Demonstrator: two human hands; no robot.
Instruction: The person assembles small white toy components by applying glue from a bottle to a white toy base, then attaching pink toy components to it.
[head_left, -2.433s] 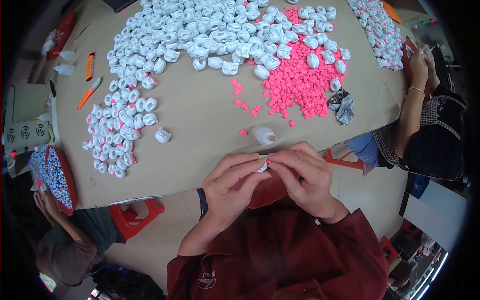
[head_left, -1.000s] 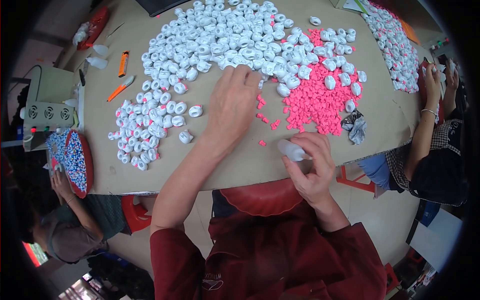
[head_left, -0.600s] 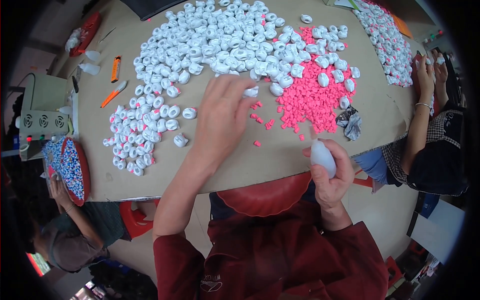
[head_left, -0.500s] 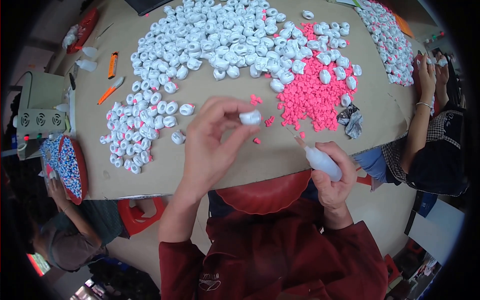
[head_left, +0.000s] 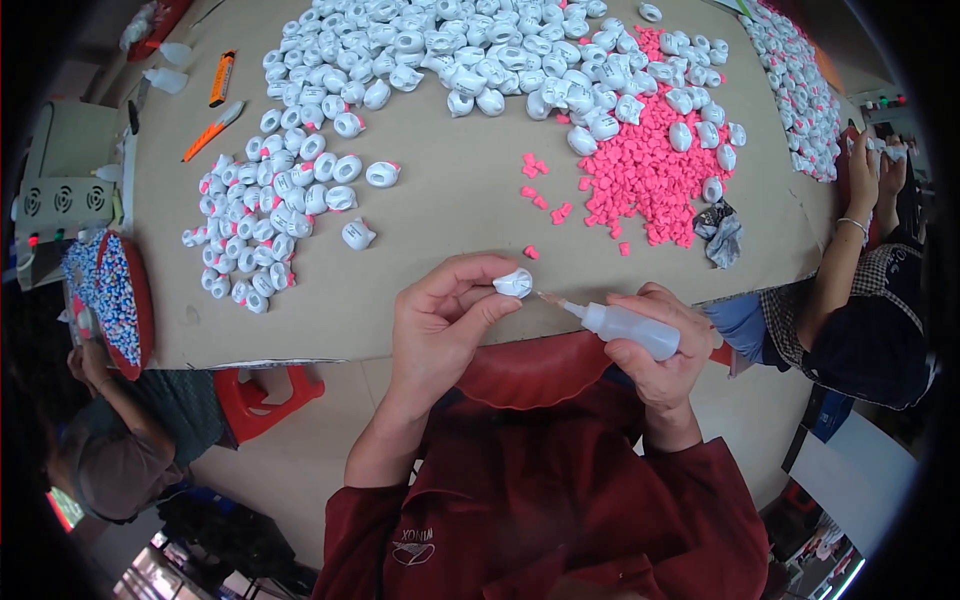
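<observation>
My left hand (head_left: pixel 440 325) pinches a small white hollow plastic piece (head_left: pixel 513 284) between thumb and fingers, over the table's near edge. My right hand (head_left: pixel 672 350) is wrapped round a translucent squeeze bottle (head_left: pixel 638 332), tilted left. Its thin nozzle tip points at the white piece's right side; whether they touch I cannot tell. Beyond my hands lie a few loose pink bits (head_left: pixel 537 200) and a heap of small pink pieces (head_left: pixel 640 190). One white piece (head_left: pixel 357 234) lies alone near a left-hand cluster of white pieces with pink parts (head_left: pixel 245 225).
A large pile of white pieces (head_left: pixel 400 60) covers the far table. Two orange cutters (head_left: pixel 213 131) lie at left, crumpled grey material (head_left: pixel 720 236) at right. Below the near edge is a red scalloped basin (head_left: pixel 530 385). Co-workers sit at both sides; a red tray (head_left: pixel 140 310) of small beads stands left.
Both hands have come closer to me and together. The bottle has swung to a flatter tilt, bringing its nozzle beside the white piece. The view has shifted slightly.
</observation>
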